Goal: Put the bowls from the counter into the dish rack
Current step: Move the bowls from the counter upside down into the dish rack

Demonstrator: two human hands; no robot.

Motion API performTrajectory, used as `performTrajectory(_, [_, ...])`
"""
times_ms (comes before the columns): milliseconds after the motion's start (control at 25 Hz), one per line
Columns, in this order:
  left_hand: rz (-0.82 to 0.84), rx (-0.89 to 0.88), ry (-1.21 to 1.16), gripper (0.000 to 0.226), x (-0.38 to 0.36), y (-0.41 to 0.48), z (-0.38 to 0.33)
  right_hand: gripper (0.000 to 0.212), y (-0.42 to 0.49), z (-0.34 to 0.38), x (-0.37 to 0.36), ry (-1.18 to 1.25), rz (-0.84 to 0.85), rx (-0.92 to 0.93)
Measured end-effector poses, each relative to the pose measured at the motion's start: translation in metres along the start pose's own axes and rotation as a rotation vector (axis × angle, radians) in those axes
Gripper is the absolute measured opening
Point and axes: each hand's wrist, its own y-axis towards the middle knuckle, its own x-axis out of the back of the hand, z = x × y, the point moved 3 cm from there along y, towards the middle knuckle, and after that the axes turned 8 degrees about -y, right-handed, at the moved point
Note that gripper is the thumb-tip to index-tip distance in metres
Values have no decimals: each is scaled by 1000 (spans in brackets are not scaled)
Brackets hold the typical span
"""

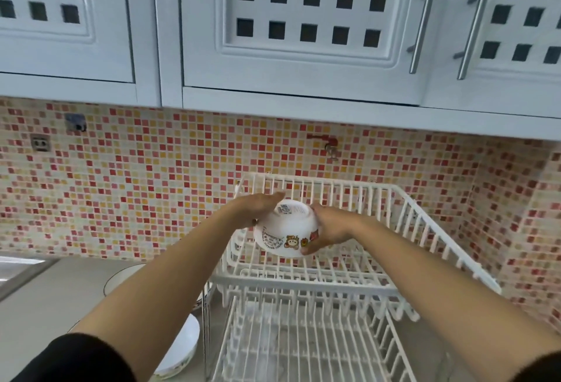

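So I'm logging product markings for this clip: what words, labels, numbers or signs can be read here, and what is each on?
White ceramic bowl with cartoon decals, side: curved dark lettering, roughly "Rilakkuma"; blurred, so uncertain.
Same bowl, smaller line of print beneath: too small to read.
Same bowl, base: white barcode-style sticker, print unreadable.
Same bowl, red decal by the right hand: unreadable.
White wire dish rack, pale cabinets and mosaic tiles: no text visible.

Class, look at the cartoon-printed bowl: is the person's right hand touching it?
Touching. The head view shows the right hand wrapped against the cartoon-printed bowl, its fingers lying on the bowl's printed wall.
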Motion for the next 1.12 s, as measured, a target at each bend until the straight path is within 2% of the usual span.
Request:
performTrajectory(80, [6, -35, 15, 70, 1, -12, -6, 114, -4, 2, 8, -18, 12, -17])
performTrajectory(160, [-85, -173, 137, 71, 14, -31, -17, 122, -7, 9, 23, -55, -20, -45])
performTrajectory(320, [-339, -361, 181, 55, 77, -78, -16, 93, -13, 74, 59, 64, -274, 101])
performTrajectory(400, [-463, -356, 160, 49, 116, -102, 4, 81, -10, 127, 65, 146, -372, 187])
performTrajectory(480, [-579, -254, 154, 46, 147, -125, 40, 72, -4, 183, 57, 208, -387, 261])
performTrajectory(560, [-650, -79, 243, 43, 178, -143, 94, 67, 7, 242, 34, 231, -320, 308])
performTrajectory(680, [-638, 176, 339, 38, 218, -159, 186, 61, 32, 314, -15, 224, -186, 342])
performTrajectory(840, [-582, 409, 426, 52, 213, -172, 315, 55, 71, 357, -132, 241, 38, 247])
performTrajectory(960, [-491, 530, 385, 57, 184, -178, 404, 62, 74, 369, -242, 304, 227, 91])
performTrajectory(1120, [-535, 523, 218, 61, 163, -183, 459, 57, 70, 378, -339, 391, 354, 17])
